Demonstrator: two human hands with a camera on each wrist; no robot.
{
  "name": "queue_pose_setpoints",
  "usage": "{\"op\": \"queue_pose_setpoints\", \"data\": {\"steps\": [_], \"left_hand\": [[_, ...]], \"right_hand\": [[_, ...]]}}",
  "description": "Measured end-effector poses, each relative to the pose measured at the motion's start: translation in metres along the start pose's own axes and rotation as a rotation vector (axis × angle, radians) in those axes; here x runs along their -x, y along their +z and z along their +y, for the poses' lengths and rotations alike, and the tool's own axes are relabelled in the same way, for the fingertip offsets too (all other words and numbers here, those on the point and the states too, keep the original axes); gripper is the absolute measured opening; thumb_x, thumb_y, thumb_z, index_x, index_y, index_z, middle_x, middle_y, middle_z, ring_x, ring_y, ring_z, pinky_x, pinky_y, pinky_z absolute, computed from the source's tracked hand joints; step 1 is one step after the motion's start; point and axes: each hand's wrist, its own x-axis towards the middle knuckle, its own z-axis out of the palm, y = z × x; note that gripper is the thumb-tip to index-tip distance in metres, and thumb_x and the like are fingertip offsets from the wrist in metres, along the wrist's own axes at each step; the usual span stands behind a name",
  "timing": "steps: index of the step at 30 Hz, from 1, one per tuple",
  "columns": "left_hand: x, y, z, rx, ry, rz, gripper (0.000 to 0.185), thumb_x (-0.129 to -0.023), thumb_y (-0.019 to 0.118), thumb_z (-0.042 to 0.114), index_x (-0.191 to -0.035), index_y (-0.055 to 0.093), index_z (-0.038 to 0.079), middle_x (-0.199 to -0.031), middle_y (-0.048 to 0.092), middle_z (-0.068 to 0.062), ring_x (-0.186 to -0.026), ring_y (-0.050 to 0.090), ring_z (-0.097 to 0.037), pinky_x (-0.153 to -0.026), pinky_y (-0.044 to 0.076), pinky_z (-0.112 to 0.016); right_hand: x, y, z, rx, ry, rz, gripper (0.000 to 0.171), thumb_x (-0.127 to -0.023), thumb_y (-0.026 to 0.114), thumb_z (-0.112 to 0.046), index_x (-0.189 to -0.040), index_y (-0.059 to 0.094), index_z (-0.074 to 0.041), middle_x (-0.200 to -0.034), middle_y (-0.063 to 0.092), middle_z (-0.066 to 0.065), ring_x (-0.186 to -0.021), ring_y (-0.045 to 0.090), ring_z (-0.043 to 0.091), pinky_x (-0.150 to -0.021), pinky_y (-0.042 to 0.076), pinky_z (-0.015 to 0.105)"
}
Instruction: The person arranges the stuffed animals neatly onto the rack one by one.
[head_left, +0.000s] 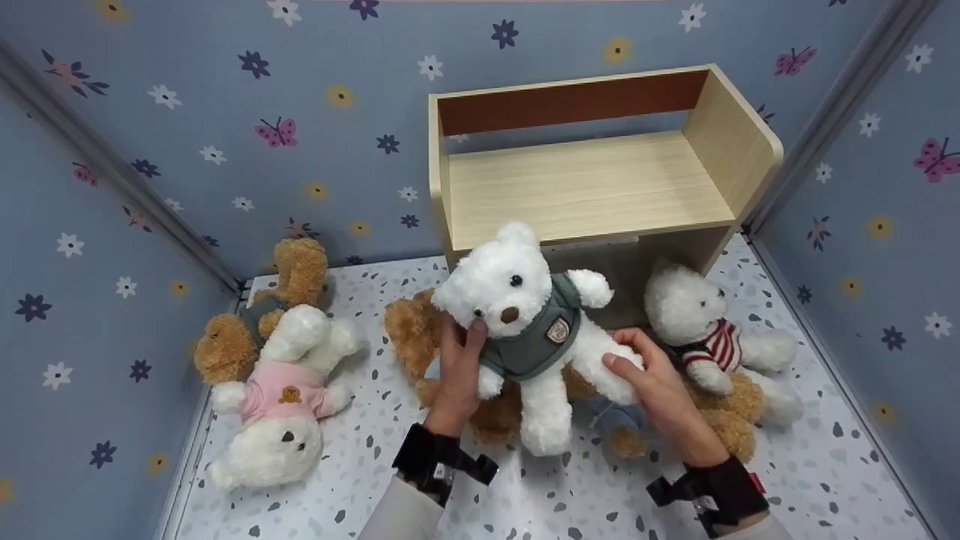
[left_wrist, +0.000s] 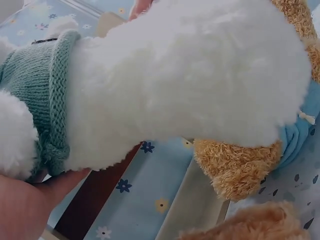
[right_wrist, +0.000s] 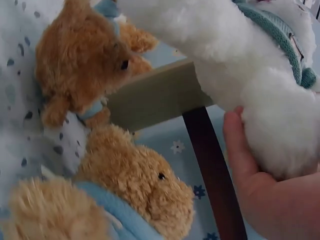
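While gripping the green-sweatered white bear mid-frame with left hand and, by a leg, right hand, partly hides brown bears and shelf unit behind; has pink-shirted bear at lower left, striped-shirted bear at right.

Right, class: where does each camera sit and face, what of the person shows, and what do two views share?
Head: worn on the head, facing forward and down at the white bear and shelf; left grip, right grip, wrist straps and sleeves show.
Left wrist: worn there, facing the bear's fur; the left grip shows lower left, a finger at the top.
Right wrist: worn there, facing the bear's leg and brown bears; the right grip shows lower right.
Both wrist views share the white bear and its green sweater.
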Motion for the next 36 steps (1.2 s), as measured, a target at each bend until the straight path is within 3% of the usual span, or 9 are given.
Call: {"op": "queue_pose_setpoints", "data": {"steps": [3,8,13,18,27,30,36], "left_hand": [[-0.002,-0.001,0.001,-0.019,0.006,-0.014,0.077,-0.095,0.056,0.048,-0.154,0.02,0.015,-0.153,0.029,-0.009,-0.139,0.03,-0.023,-0.113,0.024,-0.039],[-0.005,-0.003,0.002,-0.028,-0.016,-0.072,0.074,-0.097,0.057,0.042,-0.154,0.019,0.013,-0.153,0.029,-0.01,-0.139,0.031,-0.024,-0.113,0.026,-0.039],[-0.004,-0.002,0.003,-0.041,-0.072,-0.112,0.088,-0.094,0.06,0.047,-0.155,0.01,0.01,-0.157,0.021,-0.009,-0.142,0.024,-0.02,-0.114,0.022,-0.035],[-0.006,0.0,0.007,-0.041,-0.124,-0.124,0.096,-0.091,0.061,0.052,-0.156,0.003,0.01,-0.16,0.013,-0.008,-0.144,0.019,-0.019,-0.114,0.02,-0.033],[-0.011,0.002,0.015,-0.054,-0.209,-0.04,0.102,-0.091,0.061,0.049,-0.154,-0.006,0.005,-0.161,-0.005,-0.012,-0.146,0.005,-0.022,-0.116,0.011,-0.033],[-0.012,0.003,0.016,-0.057,-0.212,-0.023,0.095,-0.094,0.059,0.042,-0.154,-0.004,0.004,-0.161,-0.003,-0.013,-0.146,0.005,-0.022,-0.116,0.011,-0.033],[-0.016,0.007,0.015,-0.071,-0.152,-0.038,0.086,-0.094,0.06,0.04,-0.156,0.01,0.008,-0.161,0.009,-0.012,-0.146,0.012,-0.022,-0.115,0.017,-0.034]], "right_hand": [[0.001,-0.006,-0.006,0.205,-0.018,-0.019,0.03,-0.092,0.068,-0.016,-0.113,0.053,-0.001,-0.113,0.054,0.011,-0.104,0.054,0.019,-0.084,0.046,0.026],[-0.003,-0.009,-0.021,0.332,-0.087,-0.05,0.037,-0.094,0.065,-0.02,-0.126,0.055,-0.004,-0.122,0.058,0.011,-0.115,0.054,0.024,-0.092,0.045,0.03],[-0.011,-0.001,-0.031,0.336,-0.117,-0.103,0.05,-0.094,0.066,-0.024,-0.14,0.05,-0.012,-0.131,0.057,0.008,-0.116,0.056,0.023,-0.09,0.049,0.032],[-0.015,0.008,-0.03,0.307,-0.079,-0.174,0.051,-0.092,0.069,-0.026,-0.138,0.051,-0.013,-0.127,0.059,0.007,-0.114,0.057,0.022,-0.091,0.048,0.033],[-0.017,0.013,-0.023,0.339,-0.121,-0.235,0.061,-0.09,0.072,-0.025,-0.143,0.043,-0.02,-0.138,0.05,0.004,-0.122,0.051,0.022,-0.096,0.046,0.037],[-0.017,0.013,-0.022,0.353,-0.111,-0.239,0.066,-0.088,0.073,-0.025,-0.145,0.041,-0.02,-0.142,0.046,0.005,-0.128,0.046,0.025,-0.1,0.043,0.04],[-0.015,0.017,-0.02,0.431,-0.096,-0.27,0.08,-0.083,0.079,-0.029,-0.148,0.034,-0.019,-0.145,0.042,0.013,-0.132,0.04,0.031,-0.106,0.034,0.05]]}}
